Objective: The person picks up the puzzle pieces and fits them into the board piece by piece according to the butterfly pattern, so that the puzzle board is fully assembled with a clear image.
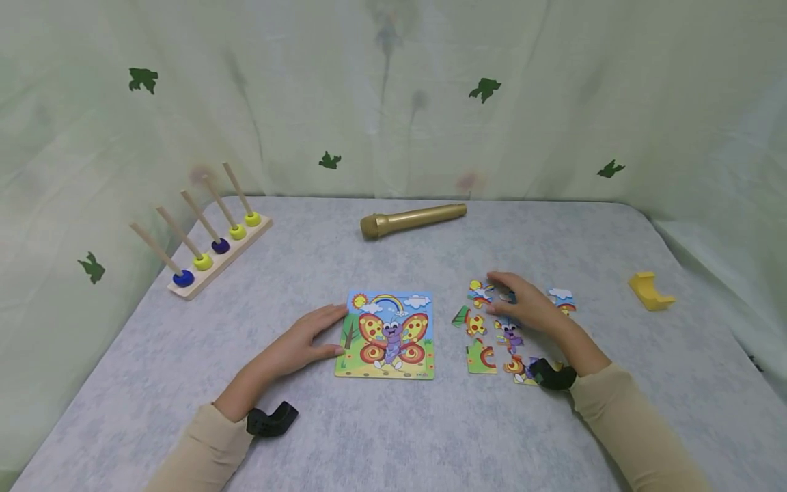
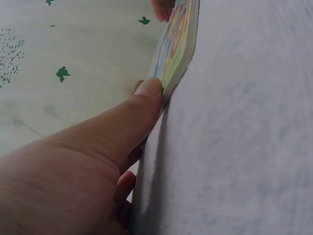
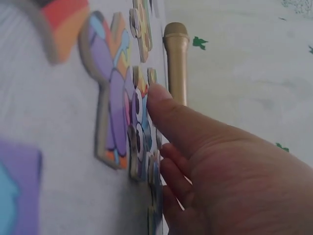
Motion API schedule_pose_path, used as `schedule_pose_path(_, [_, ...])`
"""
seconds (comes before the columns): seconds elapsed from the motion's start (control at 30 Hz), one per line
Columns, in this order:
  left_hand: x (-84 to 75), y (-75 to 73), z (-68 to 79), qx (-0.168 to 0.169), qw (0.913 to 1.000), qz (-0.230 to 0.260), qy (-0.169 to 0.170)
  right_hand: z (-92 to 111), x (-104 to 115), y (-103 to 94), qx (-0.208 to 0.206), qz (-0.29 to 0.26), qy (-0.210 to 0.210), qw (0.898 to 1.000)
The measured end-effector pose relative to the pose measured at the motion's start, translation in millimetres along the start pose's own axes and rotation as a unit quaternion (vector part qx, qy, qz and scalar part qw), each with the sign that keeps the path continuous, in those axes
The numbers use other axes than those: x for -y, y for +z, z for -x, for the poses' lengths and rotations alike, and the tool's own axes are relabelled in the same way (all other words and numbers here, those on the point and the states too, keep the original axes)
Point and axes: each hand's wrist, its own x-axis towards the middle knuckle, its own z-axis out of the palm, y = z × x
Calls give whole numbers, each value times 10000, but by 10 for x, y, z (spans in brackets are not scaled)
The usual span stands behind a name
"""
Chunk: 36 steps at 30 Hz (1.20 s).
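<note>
A square butterfly puzzle board [image 1: 386,336] lies on the table in the head view. My left hand [image 1: 305,342] rests at its left side, fingers fairly straight and thumb tip right at the board's edge; the left wrist view shows the thumb [image 2: 149,90] at that edge. To the right lie several loose puzzle pieces [image 1: 482,357] with parts of the same picture. My right hand [image 1: 527,305] is over the upper ones, thumb and forefinger spread apart around a piece with cartoon eyes [image 3: 140,122]. In the right wrist view the thumb tip overlaps that piece. The palm hides other pieces.
At the back lies a gold toy microphone [image 1: 415,220]. A wooden peg stand [image 1: 224,260] with blue and yellow beads stands at the left. A yellow curved block [image 1: 650,292] lies at the right. Behind the table hangs a pale curtain [image 1: 393,102] with green leaf shapes.
</note>
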Motion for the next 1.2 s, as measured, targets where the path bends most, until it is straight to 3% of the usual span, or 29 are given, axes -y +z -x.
schedule_pose_path(0.23, [3,23,6,-74,9998,-168,-10,-46,-23,24,-111,325,-232,9991])
schedule_pose_path(0.7, [10,29,7,-61,9998,-201,-9,-8,130,-6,-164,515,-103,9985])
schedule_pose_path(0.97, [24,34,6,-109,9996,-233,70,93,552,-26,-630,69,-876,9941])
schedule_pose_path(1.2, [28,33,3,-165,9990,-388,160,55,971,166,-563,-192,-1569,9858])
